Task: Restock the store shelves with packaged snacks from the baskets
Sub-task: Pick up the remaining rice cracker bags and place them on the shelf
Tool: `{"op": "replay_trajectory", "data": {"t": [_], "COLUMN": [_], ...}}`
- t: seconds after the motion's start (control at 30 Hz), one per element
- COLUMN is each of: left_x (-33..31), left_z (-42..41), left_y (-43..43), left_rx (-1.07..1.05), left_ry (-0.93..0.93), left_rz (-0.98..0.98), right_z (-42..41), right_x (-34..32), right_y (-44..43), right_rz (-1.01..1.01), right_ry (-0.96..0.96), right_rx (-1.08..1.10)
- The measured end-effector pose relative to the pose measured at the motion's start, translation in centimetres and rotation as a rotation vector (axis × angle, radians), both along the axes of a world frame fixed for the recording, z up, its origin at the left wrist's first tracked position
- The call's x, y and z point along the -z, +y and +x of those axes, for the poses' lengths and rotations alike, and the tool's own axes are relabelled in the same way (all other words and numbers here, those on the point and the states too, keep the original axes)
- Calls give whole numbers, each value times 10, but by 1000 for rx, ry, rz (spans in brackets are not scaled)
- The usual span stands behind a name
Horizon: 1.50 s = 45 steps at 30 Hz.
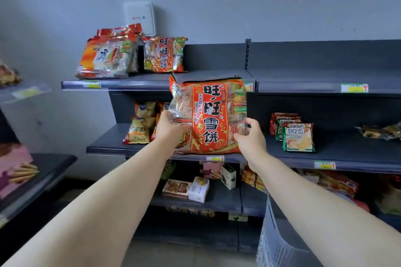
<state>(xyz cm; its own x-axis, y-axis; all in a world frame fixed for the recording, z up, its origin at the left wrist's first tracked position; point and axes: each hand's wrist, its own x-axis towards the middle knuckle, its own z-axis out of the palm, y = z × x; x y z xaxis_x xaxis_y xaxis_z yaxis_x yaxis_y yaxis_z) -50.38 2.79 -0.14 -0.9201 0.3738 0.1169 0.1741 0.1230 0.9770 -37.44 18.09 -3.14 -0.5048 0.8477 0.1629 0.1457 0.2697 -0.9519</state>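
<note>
I hold a large red-orange rice cracker bag (209, 115) upright in front of the dark shelving, between the top and second shelves. My left hand (171, 129) grips its lower left edge. My right hand (249, 134) pinches its lower right edge. On the top shelf (217, 77) at the left stand a matching red bag (163, 54) and a leaning orange-and-silver bag (106, 58). A grey plastic basket (280, 240) shows at the bottom right, under my right forearm.
The second shelf (347, 149) carries yellow chip bags (141, 128) at the left, green-edged cracker packs (298, 136) and a dark wrapped pack (379, 132) at the right. Small boxes (186, 188) stand on the lower shelf. Another shelf unit (32, 171) juts in at the left.
</note>
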Motion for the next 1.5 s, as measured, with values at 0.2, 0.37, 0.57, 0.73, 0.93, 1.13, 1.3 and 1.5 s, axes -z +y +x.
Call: {"op": "replay_trajectory", "data": {"t": [0.2, 0.37, 0.57, 0.73, 0.93, 1.13, 1.3, 1.5], "left_x": [-36, -62, -85, -104, -126, -89, -85, -81], "left_z": [-109, -164, -224, -280, -355, -425, -462, -462], "left_y": [-47, -60, -42, -10, 43, 73, 78, 89], "left_rx": [-98, -140, -169, -198, -280, -235, -223, -289], "left_ry": [91, 134, 152, 243, 364, 340, 343, 550], "left_rz": [5, 43, 106, 138, 92, -273, -231, -469], "right_z": [-110, -168, -221, -278, -351, -418, -452, -464], "right_x": [-32, -55, -87, -109, -125, -107, -118, -108], "right_y": [-44, -60, -47, -17, 31, 60, 65, 68], "right_rz": [63, 120, 235, 320, 403, 623, 711, 617], "right_ry": [116, 103, 121, 165, 166, -305, -408, -391], "right_rx": [-51, -98, -93, -75, -91, -127, -77, -26]}}
